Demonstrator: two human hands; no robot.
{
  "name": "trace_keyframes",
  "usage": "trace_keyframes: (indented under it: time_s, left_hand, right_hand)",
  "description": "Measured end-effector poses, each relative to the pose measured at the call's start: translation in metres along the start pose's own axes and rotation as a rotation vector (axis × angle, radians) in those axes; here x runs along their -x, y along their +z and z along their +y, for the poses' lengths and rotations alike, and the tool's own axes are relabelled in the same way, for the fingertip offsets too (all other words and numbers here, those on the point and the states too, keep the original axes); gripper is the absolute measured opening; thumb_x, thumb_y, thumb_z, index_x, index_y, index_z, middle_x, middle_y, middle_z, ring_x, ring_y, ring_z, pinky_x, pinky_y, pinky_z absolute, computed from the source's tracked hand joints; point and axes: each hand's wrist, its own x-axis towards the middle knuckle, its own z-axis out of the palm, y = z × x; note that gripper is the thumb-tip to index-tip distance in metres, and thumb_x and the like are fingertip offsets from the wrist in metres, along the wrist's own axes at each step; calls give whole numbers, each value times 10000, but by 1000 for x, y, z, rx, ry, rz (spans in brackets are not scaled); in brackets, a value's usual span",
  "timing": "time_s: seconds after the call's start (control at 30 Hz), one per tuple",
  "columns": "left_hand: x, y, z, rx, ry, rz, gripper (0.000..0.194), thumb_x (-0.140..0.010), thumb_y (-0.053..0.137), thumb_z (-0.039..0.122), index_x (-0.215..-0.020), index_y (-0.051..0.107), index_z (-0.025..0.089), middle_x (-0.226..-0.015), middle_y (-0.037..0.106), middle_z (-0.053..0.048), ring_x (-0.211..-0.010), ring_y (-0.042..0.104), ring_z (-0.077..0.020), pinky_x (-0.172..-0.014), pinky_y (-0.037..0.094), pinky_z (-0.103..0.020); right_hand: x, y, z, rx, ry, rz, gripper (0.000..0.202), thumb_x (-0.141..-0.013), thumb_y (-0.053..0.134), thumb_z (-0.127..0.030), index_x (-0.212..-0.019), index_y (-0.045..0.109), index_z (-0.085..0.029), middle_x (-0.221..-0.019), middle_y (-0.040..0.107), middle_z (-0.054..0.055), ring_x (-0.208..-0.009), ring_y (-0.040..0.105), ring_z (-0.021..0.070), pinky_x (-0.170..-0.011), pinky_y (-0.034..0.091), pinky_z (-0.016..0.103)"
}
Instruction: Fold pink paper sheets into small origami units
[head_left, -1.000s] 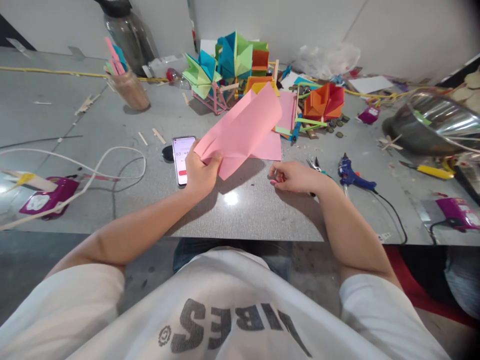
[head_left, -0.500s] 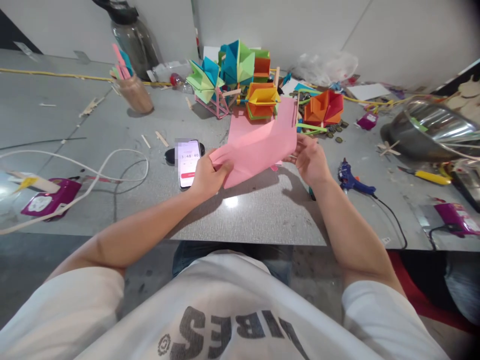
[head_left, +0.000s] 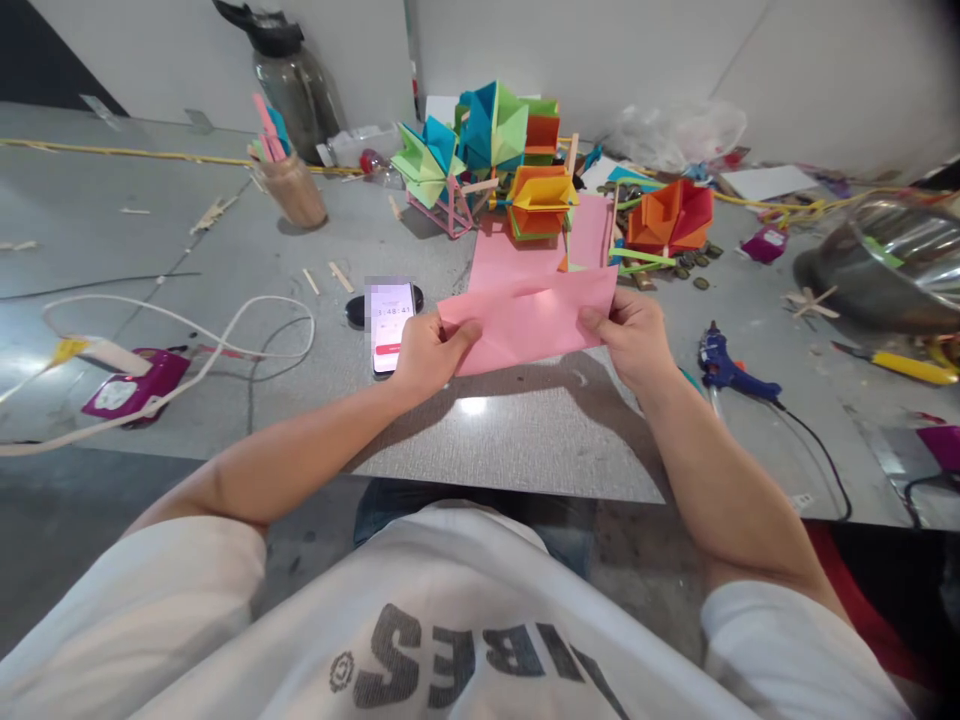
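Observation:
A pink sheet of paper (head_left: 529, 325) is stretched between both hands above the table's near part. My left hand (head_left: 431, 352) pinches its left end, thumb on the near face. At the opposite end, my right hand (head_left: 634, 335) grips the paper between thumb and fingers. The fingers behind the paper are partly hidden. Beyond it lies more pink paper (head_left: 502, 255), under and beside folded paper pieces in orange and yellow (head_left: 541, 200). Close to my left hand, a phone (head_left: 390, 325) showing a timer rests on a dark object.
A blue glue gun (head_left: 735, 370) with its cord lies right of my right hand. Farther right are a yellow-handled cutter (head_left: 911, 365) and a metal bowl (head_left: 885, 260). Blue-green folded paper (head_left: 487, 125), a jar of sticks (head_left: 296, 190) and a dark bottle (head_left: 296, 90) stand behind.
My right hand has closed on the paper's right end with the thumb in front; before, its fingers were loosely spread behind the edge. The sheet is now flatter and more level. The view has shifted slightly.

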Motion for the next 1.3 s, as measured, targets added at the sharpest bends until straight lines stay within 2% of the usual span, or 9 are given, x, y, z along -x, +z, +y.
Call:
trace_keyframes:
  time_s: [0.13, 0.27, 0.43, 0.57, 0.7, 0.93, 1.07, 1.17, 1.3]
  left_hand:
    - [1, 2, -2, -54, 24, 83, 564, -947, 791, 576, -585, 549, 217, -574, 528, 22, -578, 432, -119, -555, 288, -292]
    - [-1, 1, -2, -45, 70, 116, 486, -989, 770, 600, -708, 726, 206, -659, 672, -12, -617, 537, -140, -588, 367, -308]
    - [-7, -4, -3, -5, 164, 192, 702, -943, 747, 861, -667, 597, 233, -580, 578, 11, -555, 476, -132, -563, 335, -324]
    - [-6, -3, -3, 158, 223, 217, 698, -939, 673, 950, -932, 650, 252, -676, 641, 17, -568, 581, -134, -562, 428, -307]
    - [1, 1, -3, 351, 186, 113, 753, -894, 718, 958, -1197, 589, 281, -992, 754, -19, -627, 700, -117, -556, 511, -269]
    - [1, 7, -6, 353, 240, 28, 550, -919, 867, 733, -1021, 734, 209, -1199, 770, -98, -824, 702, -120, -687, 585, -260]
    - [-4, 5, -6, 386, 288, 58, 480, -926, 886, 671, -1048, 819, 212, -1217, 776, -115, -1007, 750, -193, -844, 644, -322]
    - [-4, 1, -2, 351, 249, 96, 389, -967, 853, 599, -968, 816, 212, -981, 759, -56, -867, 685, -166, -785, 583, -311]
    - [0, -2, 5, 246, 151, 138, 394, -912, 842, 548, -762, 704, 211, -715, 596, 7, -681, 490, -133, -632, 424, -291]
  right_hand:
    - [1, 4, 7, 146, -63, 33, 260, -798, 905, -482, -874, 809, -253, -858, 778, 12, -763, 650, 216, -731, 563, 392]
    - [11, 15, 7, 316, -221, 183, 230, -895, 806, -471, -943, 797, -246, -901, 774, 37, -834, 679, 250, -813, 588, 438]
    - [26, 23, 0, 382, -357, 317, 409, -1021, 700, -669, -1000, 763, -265, -932, 757, 88, -891, 714, 304, -861, 615, 507]
    - [25, 20, 2, 472, -391, 439, 537, -1019, 617, -816, -977, 716, -290, -925, 707, 106, -890, 700, 326, -843, 603, 537]
    - [17, 16, 5, 433, -370, 526, 559, -991, 612, -843, -912, 636, -291, -878, 624, 71, -841, 623, 292, -799, 562, 492]
    - [18, 21, 6, 343, -348, 444, 449, -988, 673, -697, -850, 600, -276, -821, 587, 26, -783, 559, 239, -745, 514, 415]
    - [20, 25, 6, 292, -320, 371, 552, -947, 708, -799, -813, 616, -272, -782, 601, 21, -757, 569, 232, -731, 504, 405]
    - [22, 26, 7, 216, -276, 284, 588, -919, 747, -850, -848, 690, -270, -768, 627, 16, -741, 565, 224, -722, 491, 398]
    - [22, 27, 7, 104, -210, 209, 608, -870, 804, -876, -891, 743, -272, -784, 649, 10, -722, 554, 208, -693, 475, 380]
